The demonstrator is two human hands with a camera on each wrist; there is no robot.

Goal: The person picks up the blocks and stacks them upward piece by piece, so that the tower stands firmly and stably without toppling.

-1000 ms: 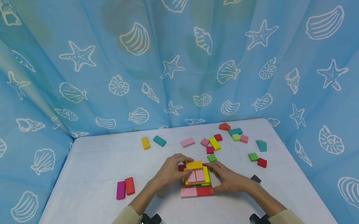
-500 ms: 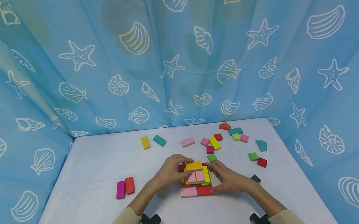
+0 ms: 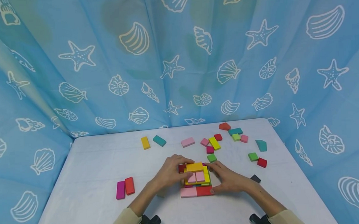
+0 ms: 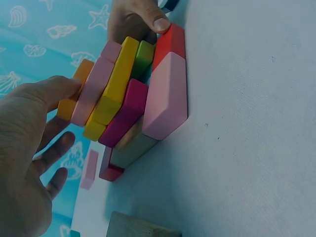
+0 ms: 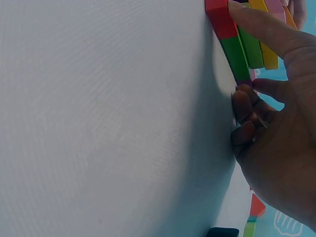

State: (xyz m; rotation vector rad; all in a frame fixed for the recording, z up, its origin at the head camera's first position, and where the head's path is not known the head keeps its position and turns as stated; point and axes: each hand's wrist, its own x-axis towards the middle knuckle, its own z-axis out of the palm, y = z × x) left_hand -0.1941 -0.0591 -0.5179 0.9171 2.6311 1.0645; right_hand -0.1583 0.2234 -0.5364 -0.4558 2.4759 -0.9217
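Note:
A layered stack of wooden blocks stands before me. Its bottom layer shows a pink block (image 3: pixel 188 192) and a red block (image 3: pixel 204 191) at the front. Above lie magenta and green blocks, then yellow blocks (image 4: pixel 118 79), then two small pink blocks (image 3: pixel 200 176). At the very top, my left hand (image 3: pixel 171 170) pinches an orange block (image 3: pixel 194 167) between thumb and fingers, close over the pink ones. My right hand (image 3: pixel 230 179) steadies the stack's right side, its thumb on the red block and its index finger at the back corner; its other fingers curl near the table.
Loose blocks lie at the back right, among them a yellow block (image 3: pixel 214 143) and a teal block (image 3: pixel 261 145). A magenta block (image 3: pixel 121 190) and a red-orange block (image 3: pixel 130 186) lie left. A plain wood block (image 4: pixel 140 227) sits beside my left forearm.
The orange block in my left hand has shifted slightly toward me, over the top of the stack. My right hand stays in place.

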